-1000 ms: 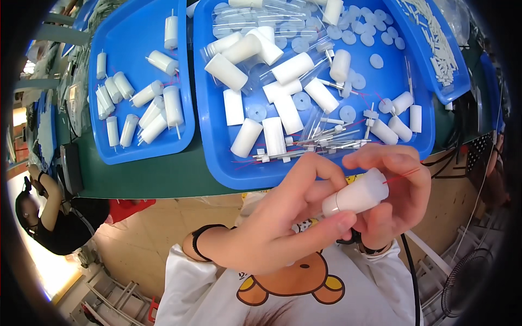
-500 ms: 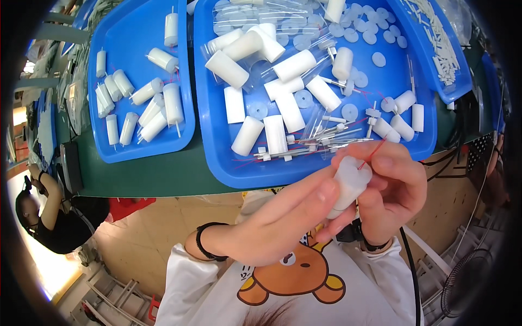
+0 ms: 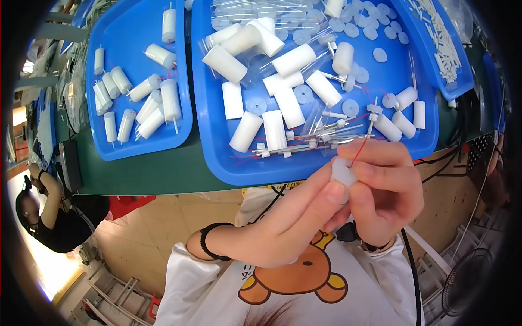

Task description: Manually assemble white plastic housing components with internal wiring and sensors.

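Note:
In front of my chest, over the near edge of the middle blue tray (image 3: pixel 247 176), both hands hold a white cylinder (image 3: pixel 343 175) with its end tilted up. My left hand (image 3: pixel 296 214) wraps it from the left, thumb against its side. The fingers of my right hand (image 3: pixel 386 187) are bent round the upper end, close to a thin red wire (image 3: pixel 358 152) that rises from it. My fingers hide most of the cylinder's body. Just beyond lie metal rods (image 3: pixel 331 135) with small white blocks, and loose white cylinders (image 3: pixel 246 132).
Translucent discs (image 3: pixel 379 55) and clear tubes (image 3: pixel 283 24) also lie in the middle tray. The left blue tray (image 3: pixel 138 153) holds wired cylinders (image 3: pixel 171 99). At right, another blue tray (image 3: pixel 465 87) holds small white pieces (image 3: pixel 447 60). A person (image 3: pixel 57 217) is at far left.
The held cylinder has tipped and shifted slightly left, so less of its body shows. My right fingers have closed in around its end, and the red wire stands more upright.

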Motion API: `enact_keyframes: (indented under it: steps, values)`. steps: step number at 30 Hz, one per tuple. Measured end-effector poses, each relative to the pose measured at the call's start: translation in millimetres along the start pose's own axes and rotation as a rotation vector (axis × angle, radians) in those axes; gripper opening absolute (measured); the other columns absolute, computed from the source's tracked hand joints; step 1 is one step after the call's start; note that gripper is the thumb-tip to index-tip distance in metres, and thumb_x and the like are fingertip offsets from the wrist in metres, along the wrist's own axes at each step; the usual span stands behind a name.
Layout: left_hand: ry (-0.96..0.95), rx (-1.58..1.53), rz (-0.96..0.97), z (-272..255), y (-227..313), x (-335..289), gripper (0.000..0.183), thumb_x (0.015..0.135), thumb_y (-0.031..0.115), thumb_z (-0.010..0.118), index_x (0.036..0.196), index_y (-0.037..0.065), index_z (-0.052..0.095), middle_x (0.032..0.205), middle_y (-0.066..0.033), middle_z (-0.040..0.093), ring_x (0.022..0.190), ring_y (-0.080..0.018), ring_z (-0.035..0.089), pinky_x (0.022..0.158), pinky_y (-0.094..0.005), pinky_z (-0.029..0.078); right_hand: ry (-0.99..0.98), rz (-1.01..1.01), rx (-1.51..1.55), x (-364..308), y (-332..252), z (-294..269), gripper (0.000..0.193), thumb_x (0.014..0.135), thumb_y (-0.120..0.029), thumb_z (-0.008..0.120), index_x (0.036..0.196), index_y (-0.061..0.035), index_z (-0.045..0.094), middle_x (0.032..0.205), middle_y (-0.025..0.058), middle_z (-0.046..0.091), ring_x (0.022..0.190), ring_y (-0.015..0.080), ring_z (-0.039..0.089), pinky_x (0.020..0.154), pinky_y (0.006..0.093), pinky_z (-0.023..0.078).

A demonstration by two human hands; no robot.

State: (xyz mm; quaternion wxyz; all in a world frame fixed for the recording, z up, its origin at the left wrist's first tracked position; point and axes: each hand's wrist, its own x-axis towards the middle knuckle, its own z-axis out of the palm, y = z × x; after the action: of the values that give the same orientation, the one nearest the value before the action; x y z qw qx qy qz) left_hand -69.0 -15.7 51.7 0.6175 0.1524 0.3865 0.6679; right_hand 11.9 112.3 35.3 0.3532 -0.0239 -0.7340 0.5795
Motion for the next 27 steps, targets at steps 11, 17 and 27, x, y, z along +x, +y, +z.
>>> enact_keyframes:
  steps: [11,17,27]
  values:
    - [0.007,-0.056,-0.031,-2.8,2.5,-0.5,0.033,0.096,0.019,0.027,0.123,0.0,0.031,0.081,-0.0023,0.043,0.068,-0.0065,0.039,0.058,-0.0186,0.034,0.021,0.119,0.066,-9.1,-1.7,1.9,0.024,0.068,0.01,0.064,0.09,0.0062,0.057,0.095,0.0223,0.058,0.088,0.028,0.061,0.075,0.033,0.05]
    - [0.007,0.013,-0.073,-1.8,4.1,-1.2,0.031,0.096,0.018,0.027,0.12,0.0,0.033,0.081,-0.0026,0.043,0.066,-0.0064,0.039,0.057,-0.0189,0.034,-0.099,0.114,0.056,-10.3,-0.7,-6.7,0.016,0.077,0.008,0.051,0.092,0.002,0.05,0.094,0.0186,0.051,0.092,0.0338,0.058,0.08,0.0436,0.048]
    - [-0.017,-0.079,-0.088,-5.0,-2.3,3.5,0.035,0.094,0.021,0.027,0.121,0.002,0.036,0.068,0.0008,0.042,0.058,-0.0054,0.034,0.053,-0.0184,0.03,-0.013,0.137,0.066,-15.1,0.4,-8.7,0.022,0.065,0.013,0.064,0.085,0.0055,0.059,0.091,0.0181,0.058,0.086,0.0296,0.062,0.073,0.0339,0.052]
